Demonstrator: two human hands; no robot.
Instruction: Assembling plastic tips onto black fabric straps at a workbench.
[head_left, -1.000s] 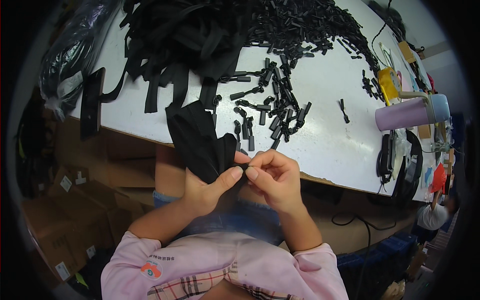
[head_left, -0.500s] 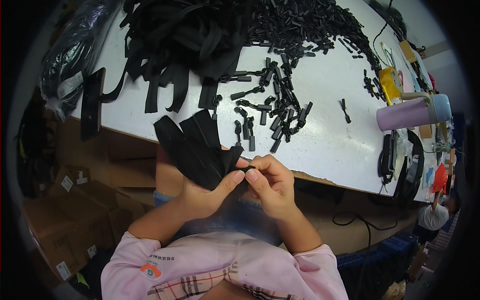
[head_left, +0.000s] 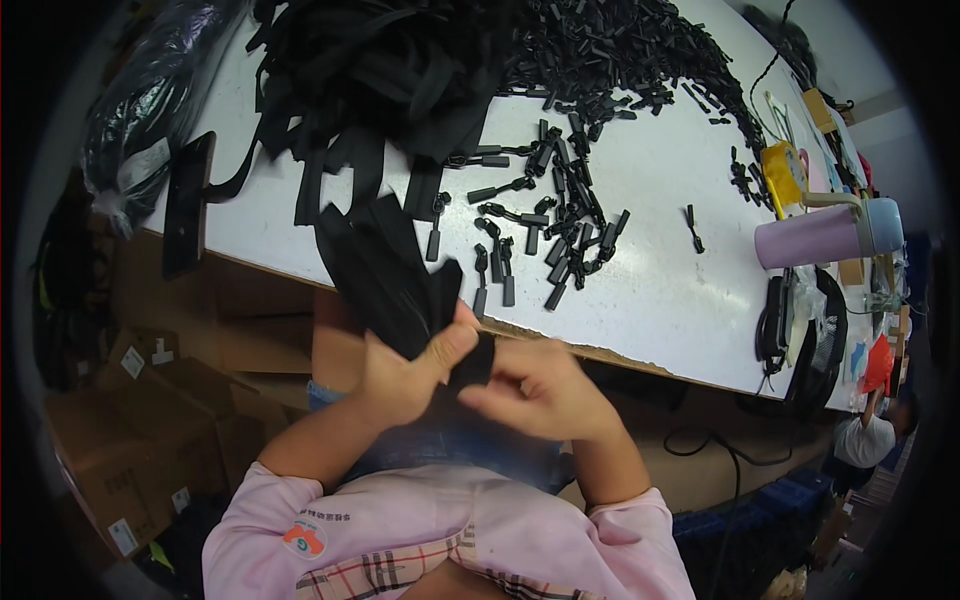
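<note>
Above my lap, my left hand [head_left: 420, 370] is closed around a folded bunch of black zipper tape [head_left: 385, 285], whose ends fan up toward the table edge. A short end of the tape hangs beside its thumb. Close on the right is my right hand [head_left: 545, 390], its fingers half curled and smeared by motion; whether it still touches the tape I cannot make out. Loose black zipper sliders with long pulls [head_left: 565, 200] lie scattered on the white table [head_left: 650, 290] just beyond both hands.
A heap of black tape strips [head_left: 390, 70] covers the far left, beside a dark phone [head_left: 188, 205] and a plastic-wrapped bundle [head_left: 150, 120]. Many more sliders [head_left: 600, 50] pile up behind. At right stands a lilac tumbler [head_left: 815, 235]. Cardboard boxes [head_left: 140, 450] sit below left.
My right hand has come away from the left thumb, moving slightly right and down. My left hand has shifted slightly left and turned, with the tape in it.
</note>
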